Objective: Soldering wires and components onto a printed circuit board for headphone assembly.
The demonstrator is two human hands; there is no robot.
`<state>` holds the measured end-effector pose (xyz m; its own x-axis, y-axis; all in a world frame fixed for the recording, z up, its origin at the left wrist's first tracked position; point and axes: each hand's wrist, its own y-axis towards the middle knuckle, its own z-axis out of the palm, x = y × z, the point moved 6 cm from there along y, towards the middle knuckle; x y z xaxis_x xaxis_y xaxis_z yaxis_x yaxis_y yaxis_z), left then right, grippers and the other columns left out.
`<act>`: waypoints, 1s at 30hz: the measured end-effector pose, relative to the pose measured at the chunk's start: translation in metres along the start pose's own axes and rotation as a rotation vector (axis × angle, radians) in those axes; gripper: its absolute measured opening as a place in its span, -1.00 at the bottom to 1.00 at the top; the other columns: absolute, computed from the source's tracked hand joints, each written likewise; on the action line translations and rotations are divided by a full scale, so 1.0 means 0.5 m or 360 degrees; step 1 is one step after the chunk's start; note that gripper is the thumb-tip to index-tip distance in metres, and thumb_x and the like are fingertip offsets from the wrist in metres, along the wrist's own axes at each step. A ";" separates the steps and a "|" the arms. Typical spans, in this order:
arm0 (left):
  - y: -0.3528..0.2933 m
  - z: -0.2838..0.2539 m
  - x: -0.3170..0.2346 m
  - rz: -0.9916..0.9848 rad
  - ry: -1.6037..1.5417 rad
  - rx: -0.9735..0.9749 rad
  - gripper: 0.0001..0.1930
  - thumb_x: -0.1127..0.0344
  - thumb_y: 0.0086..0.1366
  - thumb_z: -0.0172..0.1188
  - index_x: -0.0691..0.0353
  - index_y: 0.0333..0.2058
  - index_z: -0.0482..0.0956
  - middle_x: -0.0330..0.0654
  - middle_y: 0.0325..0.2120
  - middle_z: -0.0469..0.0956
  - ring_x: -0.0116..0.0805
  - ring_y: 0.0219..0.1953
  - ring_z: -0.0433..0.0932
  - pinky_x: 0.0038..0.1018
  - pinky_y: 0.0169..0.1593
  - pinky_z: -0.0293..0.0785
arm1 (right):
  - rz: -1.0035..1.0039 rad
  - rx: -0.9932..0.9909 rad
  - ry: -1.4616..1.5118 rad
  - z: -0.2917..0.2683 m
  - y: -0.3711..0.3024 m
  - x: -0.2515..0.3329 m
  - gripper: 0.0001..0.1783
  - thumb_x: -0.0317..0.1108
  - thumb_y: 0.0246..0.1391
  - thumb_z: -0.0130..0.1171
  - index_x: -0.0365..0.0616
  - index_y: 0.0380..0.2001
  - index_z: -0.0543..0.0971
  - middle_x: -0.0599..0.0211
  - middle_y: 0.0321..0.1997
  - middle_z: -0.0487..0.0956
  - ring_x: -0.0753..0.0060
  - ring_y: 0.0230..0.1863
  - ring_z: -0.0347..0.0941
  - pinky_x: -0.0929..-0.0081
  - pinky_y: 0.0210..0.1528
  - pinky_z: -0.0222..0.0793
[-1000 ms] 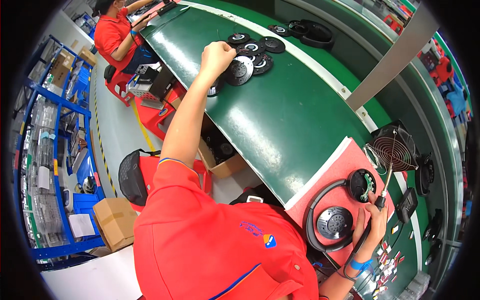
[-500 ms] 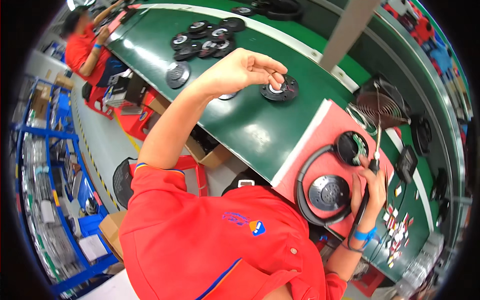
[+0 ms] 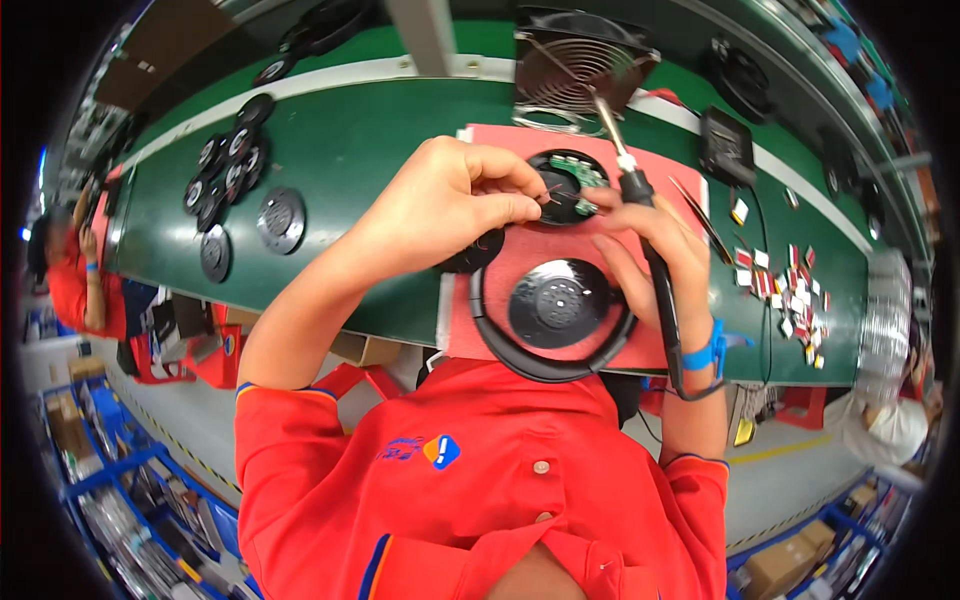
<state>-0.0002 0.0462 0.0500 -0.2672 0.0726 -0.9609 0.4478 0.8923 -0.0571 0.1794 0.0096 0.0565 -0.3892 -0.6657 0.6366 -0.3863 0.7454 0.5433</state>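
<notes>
My right hand point(image 3: 668, 238) is closed round a soldering iron point(image 3: 640, 190), whose metal tip points up and away; its thumb and index finger reach to an open headphone ear cup. Inside this black cup point(image 3: 545, 163) sits a green circuit board point(image 3: 583, 172). My left hand point(image 3: 465, 195) pinches at the cup's left side, with a thin reddish wire at its fingertips. Partly under that hand lies a black speaker disc point(image 3: 474, 256), at the mat's left edge. The headband point(image 3: 520, 362) curves round another black round cup piece point(image 3: 560, 303) on the pink mat point(image 3: 458, 320).
A black fan point(image 3: 585, 68) with a wire guard stands behind the mat. Tweezers point(image 3: 700, 215) lie at its right edge, near scattered small red-and-white parts point(image 3: 790, 290). Several black speaker discs point(image 3: 235, 165) are piled at left, with loose covers point(image 3: 281, 220). A co-worker point(image 3: 75, 270) sits far left.
My view has turned to the right. My left hand has come from over a speaker disc to the open ear cup, and that disc now lies by the mat. The right hand keeps the soldering iron.
</notes>
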 end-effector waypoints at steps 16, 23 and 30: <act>0.053 0.085 -0.015 0.0135 0.0138 0.0090 -0.88 0.44 0.15 0.21 0.39 -0.37 0.59 -0.20 -0.52 0.58 -0.57 -0.46 0.50 -0.57 -0.35 0.45 | 0.0226 -0.0354 0.0206 -0.021 -0.004 -0.024 -0.74 -0.68 -0.10 0.20 -0.24 -0.30 0.46 0.28 -0.35 0.55 0.53 -0.36 0.51 0.61 -0.30 0.43; 0.067 0.080 0.008 0.0057 -0.0299 0.0097 -0.87 0.38 0.16 0.22 0.33 -0.36 0.62 -0.28 -0.50 0.57 -0.64 -0.44 0.45 -0.62 -0.35 0.40 | 0.0286 -0.0426 0.0264 -0.013 0.002 -0.028 -0.76 -0.66 -0.08 0.19 -0.22 -0.30 0.44 0.33 -0.36 0.53 0.57 -0.36 0.47 0.62 -0.28 0.40; 0.064 0.070 0.014 0.0135 -0.0035 -0.0054 -0.88 0.40 0.20 0.22 0.36 -0.38 0.59 -0.31 -0.48 0.55 -0.61 -0.40 0.48 -0.65 -0.27 0.42 | 0.0340 -0.0408 0.0228 0.006 -0.002 -0.037 -0.78 -0.65 -0.06 0.17 -0.22 -0.30 0.44 0.34 -0.34 0.52 0.56 -0.36 0.47 0.62 -0.27 0.40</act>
<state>0.0420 0.0599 0.0322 -0.2107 0.1388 -0.9676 0.4387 0.8980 0.0333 0.1847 0.0212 0.0425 -0.3104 -0.4961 0.8109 -0.0796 0.8636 0.4978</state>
